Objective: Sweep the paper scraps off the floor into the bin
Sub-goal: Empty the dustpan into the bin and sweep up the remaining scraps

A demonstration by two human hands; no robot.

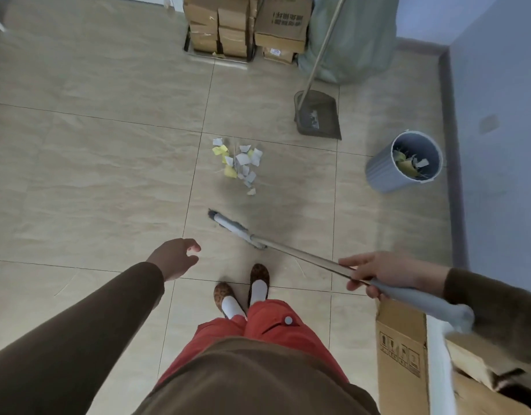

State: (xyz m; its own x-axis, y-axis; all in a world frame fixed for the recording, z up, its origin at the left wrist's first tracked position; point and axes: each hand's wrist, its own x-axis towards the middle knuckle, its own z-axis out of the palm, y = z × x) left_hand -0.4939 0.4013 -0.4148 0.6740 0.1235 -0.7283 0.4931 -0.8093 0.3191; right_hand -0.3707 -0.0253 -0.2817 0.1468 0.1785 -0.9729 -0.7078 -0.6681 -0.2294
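Note:
A small heap of white and yellow paper scraps (239, 163) lies on the tiled floor in the middle of the view. My right hand (375, 272) grips the long handle of a broom (303, 258); its grey-white head (231, 227) hovers low just short of the scraps. My left hand (176, 259) hangs free over the floor, fingers loosely curled, holding nothing. A grey dustpan (319, 118) with a long pole stands beyond the scraps to the right. A grey bin (403, 161) with scraps inside sits at the right by the wall.
Stacked cardboard boxes (246, 25) and a greenish sack (354, 37) line the far wall. An open cardboard box (402, 351) stands at my right side. A blue-grey wall (498, 130) runs along the right. My feet (243, 290) stand behind the broom head.

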